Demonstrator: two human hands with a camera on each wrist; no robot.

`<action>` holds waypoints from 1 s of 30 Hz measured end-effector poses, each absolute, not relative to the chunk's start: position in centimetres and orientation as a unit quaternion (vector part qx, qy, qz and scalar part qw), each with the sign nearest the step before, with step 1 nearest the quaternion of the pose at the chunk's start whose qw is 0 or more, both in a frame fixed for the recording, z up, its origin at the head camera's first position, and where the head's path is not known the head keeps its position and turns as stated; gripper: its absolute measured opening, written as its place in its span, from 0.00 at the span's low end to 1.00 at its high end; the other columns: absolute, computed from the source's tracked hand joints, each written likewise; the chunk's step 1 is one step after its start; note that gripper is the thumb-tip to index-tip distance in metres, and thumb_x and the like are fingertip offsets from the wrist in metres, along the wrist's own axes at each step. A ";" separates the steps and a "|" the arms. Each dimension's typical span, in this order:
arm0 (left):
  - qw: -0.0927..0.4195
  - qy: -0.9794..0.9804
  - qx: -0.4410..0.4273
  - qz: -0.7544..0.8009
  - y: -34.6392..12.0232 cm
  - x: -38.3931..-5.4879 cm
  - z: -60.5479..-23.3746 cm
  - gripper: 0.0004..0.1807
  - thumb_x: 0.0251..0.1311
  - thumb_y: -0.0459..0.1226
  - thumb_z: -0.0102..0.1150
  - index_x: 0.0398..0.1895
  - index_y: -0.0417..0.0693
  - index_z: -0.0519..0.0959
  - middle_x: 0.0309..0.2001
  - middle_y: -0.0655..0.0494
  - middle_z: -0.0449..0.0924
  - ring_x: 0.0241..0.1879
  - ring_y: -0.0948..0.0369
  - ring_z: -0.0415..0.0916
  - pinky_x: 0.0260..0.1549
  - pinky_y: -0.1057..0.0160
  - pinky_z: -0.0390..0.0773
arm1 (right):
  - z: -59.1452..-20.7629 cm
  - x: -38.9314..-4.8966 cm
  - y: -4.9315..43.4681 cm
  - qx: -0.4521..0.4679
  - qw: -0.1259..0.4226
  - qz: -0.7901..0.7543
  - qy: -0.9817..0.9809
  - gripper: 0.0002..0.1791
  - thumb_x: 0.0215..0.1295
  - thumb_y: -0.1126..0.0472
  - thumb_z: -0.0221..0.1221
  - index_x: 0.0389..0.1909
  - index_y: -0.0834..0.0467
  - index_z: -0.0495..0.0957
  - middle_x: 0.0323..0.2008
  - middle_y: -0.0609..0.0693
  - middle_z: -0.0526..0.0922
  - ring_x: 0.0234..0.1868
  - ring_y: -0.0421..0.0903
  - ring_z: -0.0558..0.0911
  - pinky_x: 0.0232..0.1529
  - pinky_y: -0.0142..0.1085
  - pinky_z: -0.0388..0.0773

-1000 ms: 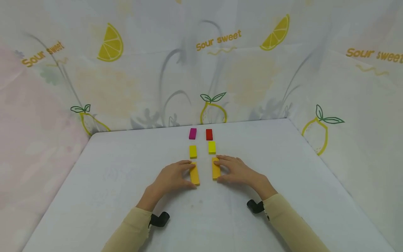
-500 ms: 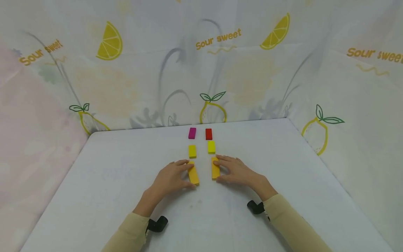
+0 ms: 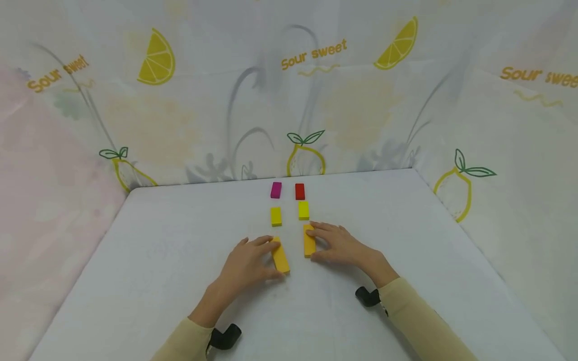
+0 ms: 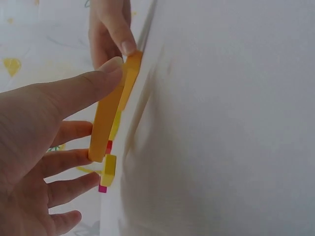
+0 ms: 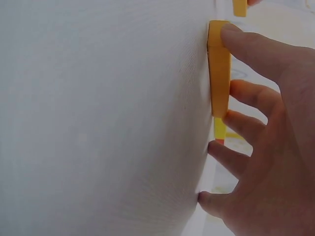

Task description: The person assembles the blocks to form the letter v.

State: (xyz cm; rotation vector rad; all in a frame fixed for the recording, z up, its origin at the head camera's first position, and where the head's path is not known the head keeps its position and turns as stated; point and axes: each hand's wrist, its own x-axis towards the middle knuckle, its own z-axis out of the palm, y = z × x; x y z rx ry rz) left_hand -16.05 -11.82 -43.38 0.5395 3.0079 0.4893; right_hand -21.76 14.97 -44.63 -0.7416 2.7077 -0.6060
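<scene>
Near the middle of the white table, my left hand point(image 3: 248, 263) pinches a long orange block point(image 3: 281, 256) between thumb and fingers at its two ends. The left wrist view shows that block point(image 4: 106, 120) tilted, with a gap between it and the tabletop. Across from it, my right hand point(image 3: 340, 244) holds a second long orange block point(image 3: 309, 241) by its ends, thumb at the near end. In the right wrist view this block point(image 5: 219, 73) lies against the table, and the outer fingertips point(image 5: 202, 197) rest on the cloth.
Beyond the hands lie two shorter yellow blocks, a left one point(image 3: 276, 216) and a right one point(image 3: 303, 210). Farther back are a magenta block point(image 3: 276, 190) and a red block point(image 3: 300, 191). A lemon-printed curtain point(image 3: 361, 110) hangs behind the white table point(image 3: 158, 250).
My left hand has drawn its orange block slightly nearer to me and raised it. The right hand and its block stay in place.
</scene>
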 end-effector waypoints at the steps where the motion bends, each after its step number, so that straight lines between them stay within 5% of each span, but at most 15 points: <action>1: 0.023 0.972 0.176 0.154 -11.8 -15.9 -43.3 0.41 0.44 0.62 0.73 0.63 0.59 0.78 0.65 0.55 0.76 0.67 0.55 0.72 0.71 0.40 0.58 | -44.6 -21.7 15.0 -0.257 0.134 -0.210 0.934 0.36 0.62 0.42 0.64 0.71 0.45 0.68 0.78 0.45 0.57 0.79 0.50 0.57 0.74 0.65 0.47; 22: 0.007 0.968 0.190 0.163 -11.2 -13.2 -43.8 0.41 0.39 0.62 0.76 0.59 0.57 0.81 0.63 0.55 0.78 0.64 0.54 0.75 0.68 0.37 0.61 | -44.0 -21.8 15.1 -0.257 0.142 -0.206 0.934 0.36 0.63 0.41 0.63 0.71 0.46 0.68 0.78 0.45 0.58 0.78 0.51 0.57 0.74 0.64 0.48; 30: 0.002 0.970 0.179 0.166 -11.3 -13.2 -44.2 0.31 0.38 0.60 0.78 0.44 0.57 0.80 0.59 0.57 0.81 0.61 0.55 0.77 0.66 0.39 0.65 | -44.2 -21.8 15.0 -0.254 0.146 -0.208 0.933 0.37 0.63 0.41 0.63 0.71 0.46 0.68 0.78 0.45 0.57 0.78 0.50 0.57 0.75 0.62 0.47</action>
